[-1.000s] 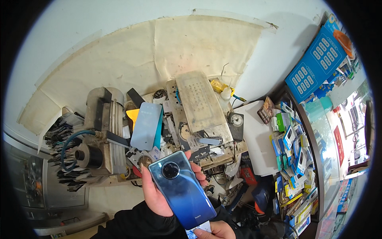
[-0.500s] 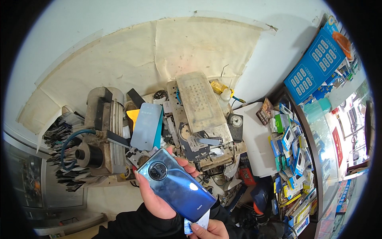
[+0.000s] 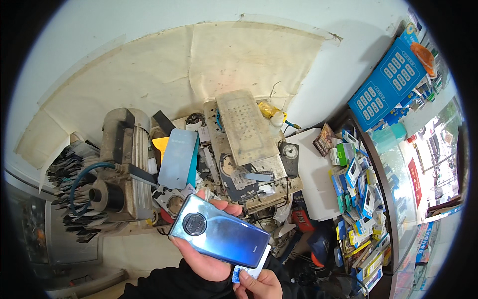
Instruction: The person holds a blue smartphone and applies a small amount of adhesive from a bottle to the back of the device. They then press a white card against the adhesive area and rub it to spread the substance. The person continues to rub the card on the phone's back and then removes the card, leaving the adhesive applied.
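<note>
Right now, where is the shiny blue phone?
In the head view, the blue phone sits low in the middle, back side up in the left hand, just in front of the cluttered workbench.

Single head-worn fisheye view, looking steeply down, close over the cluttered workbench [image 3: 279,164]

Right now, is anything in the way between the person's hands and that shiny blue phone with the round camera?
Nothing visible. The left hand already grips the glossy blue phone from beneath, fingers curled over its far edge. The right hand holds a small white-and-blue card against the phone's lower corner, above the cluttered workbench.
</note>
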Available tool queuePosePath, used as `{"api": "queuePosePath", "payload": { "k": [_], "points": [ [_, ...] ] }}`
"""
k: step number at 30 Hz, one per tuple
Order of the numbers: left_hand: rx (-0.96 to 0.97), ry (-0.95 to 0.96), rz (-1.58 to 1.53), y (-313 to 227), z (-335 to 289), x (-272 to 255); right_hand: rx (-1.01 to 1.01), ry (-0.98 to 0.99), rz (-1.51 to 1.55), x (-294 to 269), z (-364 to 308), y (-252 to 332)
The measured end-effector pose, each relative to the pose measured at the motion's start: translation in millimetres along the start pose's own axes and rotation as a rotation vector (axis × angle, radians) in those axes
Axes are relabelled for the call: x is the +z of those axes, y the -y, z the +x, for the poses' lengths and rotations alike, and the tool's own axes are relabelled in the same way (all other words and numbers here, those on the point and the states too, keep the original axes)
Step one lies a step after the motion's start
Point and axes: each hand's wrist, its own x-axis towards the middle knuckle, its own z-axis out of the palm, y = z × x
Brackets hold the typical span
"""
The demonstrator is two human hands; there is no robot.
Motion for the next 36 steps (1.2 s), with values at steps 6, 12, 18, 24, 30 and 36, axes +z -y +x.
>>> {"api": "queuePosePath", "payload": {
  "k": [6, 12, 18, 24, 30, 36],
  "points": [
    [-0.150, 0.137, -0.236, -24, 7, -5, -0.156, 0.160, -0.061, -5, -3, 16],
    [-0.295, 0.264, -0.394, -36, 23, -22, -0.175, 0.132, -0.114, 0, -3, 12],
    [-0.228, 0.136, -0.349, -30, 13, -19, -0.204, 0.101, -0.083, 5, 1, 6],
    [-0.239, 0.106, -0.339, -32, 8, -17, -0.188, 0.088, -0.106, 8, 0, 6],
    [-0.223, 0.149, -0.310, -29, 5, -19, -0.223, 0.123, -0.109, 8, 0, 4],
    [-0.270, 0.055, -0.329, -24, 2, -16, -0.304, 0.142, -0.085, 13, -1, 2]
  ]
}}
